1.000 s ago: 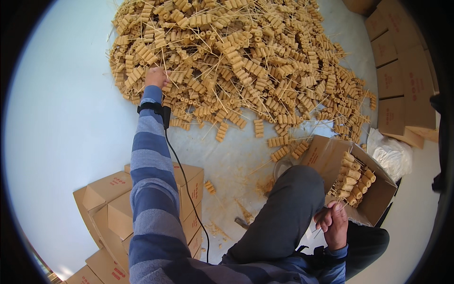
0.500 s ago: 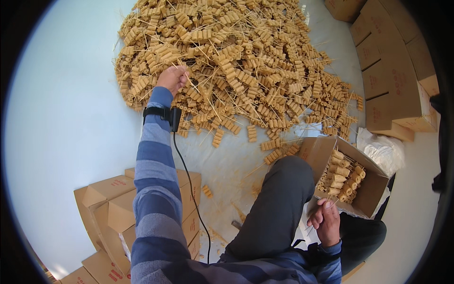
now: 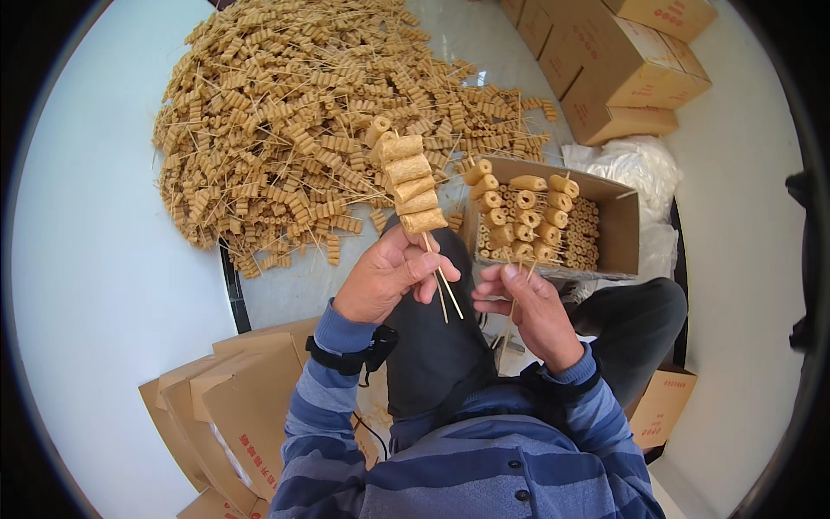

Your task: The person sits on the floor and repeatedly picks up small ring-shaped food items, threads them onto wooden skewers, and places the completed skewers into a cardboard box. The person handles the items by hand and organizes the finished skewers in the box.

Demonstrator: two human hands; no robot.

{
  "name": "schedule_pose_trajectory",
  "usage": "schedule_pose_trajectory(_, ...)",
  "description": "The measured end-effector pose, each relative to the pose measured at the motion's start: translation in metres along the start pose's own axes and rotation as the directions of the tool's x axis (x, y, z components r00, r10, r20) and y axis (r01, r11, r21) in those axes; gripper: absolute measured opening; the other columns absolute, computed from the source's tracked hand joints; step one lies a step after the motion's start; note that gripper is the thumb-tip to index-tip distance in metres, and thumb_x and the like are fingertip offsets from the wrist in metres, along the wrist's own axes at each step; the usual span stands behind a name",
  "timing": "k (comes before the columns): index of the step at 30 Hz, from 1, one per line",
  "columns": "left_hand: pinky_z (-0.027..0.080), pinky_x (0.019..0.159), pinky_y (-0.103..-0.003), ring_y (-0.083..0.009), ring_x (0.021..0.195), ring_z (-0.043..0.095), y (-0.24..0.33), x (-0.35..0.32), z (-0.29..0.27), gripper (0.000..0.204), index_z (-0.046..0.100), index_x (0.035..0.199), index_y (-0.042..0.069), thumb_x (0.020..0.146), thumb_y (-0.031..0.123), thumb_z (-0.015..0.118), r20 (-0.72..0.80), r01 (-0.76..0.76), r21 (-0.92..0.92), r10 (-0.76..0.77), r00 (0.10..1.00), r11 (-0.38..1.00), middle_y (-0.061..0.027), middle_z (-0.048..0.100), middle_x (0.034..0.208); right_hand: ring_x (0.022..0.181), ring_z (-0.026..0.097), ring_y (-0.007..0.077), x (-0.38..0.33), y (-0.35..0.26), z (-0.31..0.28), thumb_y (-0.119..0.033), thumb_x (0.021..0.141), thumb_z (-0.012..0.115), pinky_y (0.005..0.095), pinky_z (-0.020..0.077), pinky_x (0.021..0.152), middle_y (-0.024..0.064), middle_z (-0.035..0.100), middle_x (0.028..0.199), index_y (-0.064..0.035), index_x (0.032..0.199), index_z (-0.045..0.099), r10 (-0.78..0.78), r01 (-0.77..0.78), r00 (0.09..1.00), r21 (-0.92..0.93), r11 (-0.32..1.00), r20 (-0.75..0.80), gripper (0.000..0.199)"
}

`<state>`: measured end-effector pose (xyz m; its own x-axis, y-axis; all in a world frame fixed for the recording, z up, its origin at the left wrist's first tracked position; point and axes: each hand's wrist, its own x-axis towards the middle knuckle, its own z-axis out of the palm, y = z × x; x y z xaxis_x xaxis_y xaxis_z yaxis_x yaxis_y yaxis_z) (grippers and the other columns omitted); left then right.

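My left hand (image 3: 393, 272) pinches the bare stick ends of two skewers (image 3: 415, 183), held upright above my knee. The front one is threaded with a row of tan, hollow rolls; the other is mostly hidden behind it. My right hand (image 3: 534, 311) grips several stick ends, with their skewers of rolls (image 3: 524, 213) fanned over the open carton (image 3: 618, 221). Inside that carton lie packed skewers, their round roll ends showing. The two hands are close together but apart.
A large heap of skewered rolls (image 3: 259, 112) covers the floor ahead. Closed cartons (image 3: 596, 60) stand stacked at the far right, near white plastic bags (image 3: 635, 173). Flattened or folded cartons (image 3: 251, 389) are at my left. A black cable (image 3: 370, 432) hangs by my left arm.
My left hand has come back from the heap toward my right hand and now carries two skewers. The right hand still grips its skewers by the carton. The view has shifted.
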<state>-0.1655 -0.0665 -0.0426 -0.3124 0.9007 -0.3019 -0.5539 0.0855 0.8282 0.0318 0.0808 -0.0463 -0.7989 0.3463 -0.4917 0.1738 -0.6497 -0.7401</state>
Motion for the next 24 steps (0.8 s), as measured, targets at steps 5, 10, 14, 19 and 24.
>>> schedule_pose_trajectory(5, 0.043, 0.064, -0.022, -0.0074, 0.07, 0.052, -0.045, 0.0, 0.071, 0.013, 0.058, 0.108, 0.007, 0.1, 0.015, 0.063, -0.065, -0.025, -0.03, 0.023, 0.998, 0.999, -0.0051, 0.068, 0.094, 0.117, 0.062, 0.0222, -0.043, 0.005, -0.025, -0.033, 0.108, 0.046, 0.0372, 0.0541, 0.095, 0.0131, 0.065, 0.125, 0.0018, 0.134, 0.057, 0.067, -0.068, 0.988, 0.007, 0.998, 0.142, 0.044)
schedule_pose_trajectory(10, 0.042, 0.063, -0.022, -0.007, 0.071, 0.051, -0.071, -0.003, 0.103, 0.014, 0.062, 0.106, 0.005, 0.098, 0.014, 0.067, -0.092, 0.034, -0.004, -0.034, 0.995, 0.999, -0.0018, 0.064, 0.087, 0.096, 0.064, 0.0145, -0.065, 0.017, -0.048, -0.033, 0.108, 0.048, 0.0304, 0.0533, 0.09, 0.0055, 0.066, 0.105, -0.0001, 0.123, 0.062, 0.002, 0.004, 0.99, -0.042, 0.999, 0.143, 0.039)
schedule_pose_trajectory(14, 0.043, 0.064, -0.022, -0.0075, 0.072, 0.052, -0.082, -0.002, 0.121, 0.016, 0.061, 0.113, 0.005, 0.099, 0.01, 0.065, -0.09, 0.009, 0.0, -0.009, 0.996, 1.0, 0.0001, 0.06, 0.089, 0.084, 0.059, 0.0126, -0.066, 0.031, -0.059, -0.032, 0.108, 0.047, 0.0279, 0.0504, 0.081, 0.0006, 0.059, 0.091, -0.0034, 0.106, 0.062, -0.205, 0.211, 0.977, -0.172, 0.962, 0.052, 0.032)
schedule_pose_trajectory(19, 0.044, 0.063, -0.023, -0.008, 0.071, 0.054, -0.083, -0.009, 0.135, 0.019, 0.06, 0.115, 0.002, 0.098, 0.008, 0.064, -0.156, -0.041, 0.012, 0.043, 0.987, 0.999, -0.0017, 0.06, 0.09, 0.081, 0.058, 0.0148, -0.07, 0.042, -0.068, -0.03, 0.109, 0.043, 0.0295, 0.0501, 0.079, 0.0046, 0.06, 0.096, -0.0032, 0.108, 0.06, -0.376, 0.355, 0.926, -0.382, 0.853, 0.021, 0.032)
schedule_pose_trajectory(24, 0.047, 0.064, -0.024, -0.0078, 0.071, 0.054, -0.086, -0.013, 0.149, 0.033, 0.052, 0.125, -0.001, 0.098, 0.01, 0.065, -0.142, -0.077, 0.177, 0.103, 0.985, 0.981, -0.0051, 0.06, 0.094, 0.078, 0.06, 0.0142, -0.08, 0.044, -0.064, -0.028, 0.11, 0.042, 0.0293, 0.0553, 0.076, 0.0062, 0.059, 0.091, -0.0024, 0.112, 0.053, -0.156, 0.151, 0.982, 0.058, 0.987, 0.108, 0.028)
